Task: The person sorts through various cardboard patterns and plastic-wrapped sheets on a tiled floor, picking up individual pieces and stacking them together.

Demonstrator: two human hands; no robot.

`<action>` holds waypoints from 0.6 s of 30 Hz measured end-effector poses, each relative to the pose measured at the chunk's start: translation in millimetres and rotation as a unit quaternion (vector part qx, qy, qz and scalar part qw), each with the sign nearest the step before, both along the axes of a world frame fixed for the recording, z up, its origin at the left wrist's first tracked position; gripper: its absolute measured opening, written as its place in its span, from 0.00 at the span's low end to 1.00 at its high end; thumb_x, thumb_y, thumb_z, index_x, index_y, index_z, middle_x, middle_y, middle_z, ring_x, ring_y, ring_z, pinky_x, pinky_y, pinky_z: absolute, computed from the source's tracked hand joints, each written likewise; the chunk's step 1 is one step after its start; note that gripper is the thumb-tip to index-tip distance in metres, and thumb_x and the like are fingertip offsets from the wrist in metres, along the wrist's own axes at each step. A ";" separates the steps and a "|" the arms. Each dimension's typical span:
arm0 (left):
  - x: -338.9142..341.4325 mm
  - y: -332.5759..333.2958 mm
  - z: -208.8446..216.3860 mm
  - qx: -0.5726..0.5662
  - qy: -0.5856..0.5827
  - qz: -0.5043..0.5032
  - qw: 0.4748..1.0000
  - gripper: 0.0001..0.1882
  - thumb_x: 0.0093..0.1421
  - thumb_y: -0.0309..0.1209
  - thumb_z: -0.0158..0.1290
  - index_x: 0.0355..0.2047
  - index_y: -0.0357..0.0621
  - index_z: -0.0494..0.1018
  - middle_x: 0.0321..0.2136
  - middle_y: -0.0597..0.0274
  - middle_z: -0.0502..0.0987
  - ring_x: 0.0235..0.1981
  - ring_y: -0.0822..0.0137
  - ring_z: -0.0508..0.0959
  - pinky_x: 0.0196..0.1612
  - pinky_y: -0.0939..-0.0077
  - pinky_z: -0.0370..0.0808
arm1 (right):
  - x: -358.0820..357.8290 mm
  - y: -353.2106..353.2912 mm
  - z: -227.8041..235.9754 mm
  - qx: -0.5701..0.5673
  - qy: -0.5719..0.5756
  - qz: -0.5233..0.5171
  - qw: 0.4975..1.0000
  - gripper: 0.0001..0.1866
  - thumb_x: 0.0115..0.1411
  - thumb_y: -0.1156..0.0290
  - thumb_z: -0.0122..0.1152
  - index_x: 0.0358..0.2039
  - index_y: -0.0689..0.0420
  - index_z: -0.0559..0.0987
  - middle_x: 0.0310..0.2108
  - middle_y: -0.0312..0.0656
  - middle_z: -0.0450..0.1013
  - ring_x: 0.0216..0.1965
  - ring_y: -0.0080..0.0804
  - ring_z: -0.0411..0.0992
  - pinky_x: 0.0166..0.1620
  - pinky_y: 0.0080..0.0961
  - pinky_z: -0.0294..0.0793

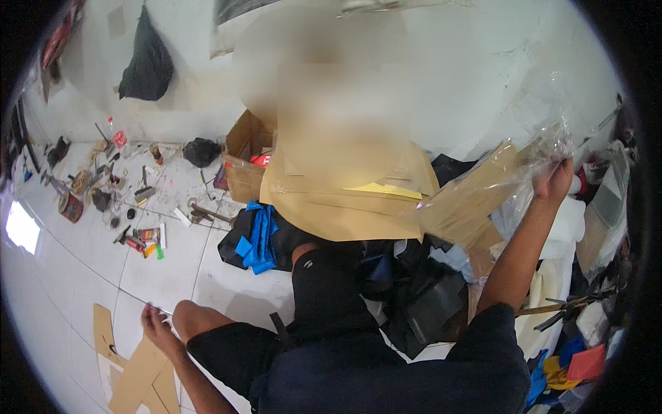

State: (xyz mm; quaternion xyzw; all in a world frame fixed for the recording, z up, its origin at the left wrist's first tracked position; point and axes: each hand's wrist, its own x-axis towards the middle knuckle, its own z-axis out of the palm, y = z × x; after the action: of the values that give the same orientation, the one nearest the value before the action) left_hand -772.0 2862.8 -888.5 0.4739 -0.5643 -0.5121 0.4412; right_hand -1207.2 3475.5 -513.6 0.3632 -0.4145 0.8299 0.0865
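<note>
My right hand [554, 181] is raised at the right, its fingers closed on a crumpled clear plastic bag [527, 165]. Flat brown cardboard pieces [476, 200] show through and below the bag, tilted against the heap there. Low at the left, my left hand [161, 332] hangs beside my bent knee, fingers loosely bent and apart, with nothing visible in them. Just below it, tan cut card pieces [141, 372] lie overlapping on the tiles; whether the hand touches them I cannot tell. In front of me stand large curved tan card sheets [331, 214], with a yellow strip [386, 189] among them.
A brown cardboard box [245, 176] stands behind blue strips [258, 238] on black material. Several tools and small bottles [145, 238] litter the white tiles at the left. Black bags [431, 303] and coloured scraps [572, 366] are heaped at the right. A dark bag [147, 62] hangs on the wall.
</note>
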 end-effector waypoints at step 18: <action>-106.7 151.7 108.9 -0.019 -0.003 -0.446 0.895 0.33 0.56 0.44 0.58 0.56 0.37 0.62 0.52 0.54 0.67 0.53 0.61 0.68 0.53 0.67 0.67 | 167.6 -337.6 -175.0 0.268 0.036 0.443 0.855 0.09 0.66 0.72 0.48 0.44 0.62 0.70 0.38 0.44 0.70 0.43 0.30 0.71 0.45 0.27 0.71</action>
State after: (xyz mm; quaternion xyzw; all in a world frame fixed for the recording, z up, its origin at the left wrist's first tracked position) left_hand -878.7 3014.5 -779.6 0.1658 -0.7273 -0.6429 0.1738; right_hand -1039.6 3137.9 -688.6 0.5472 -0.4127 0.6234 -0.3764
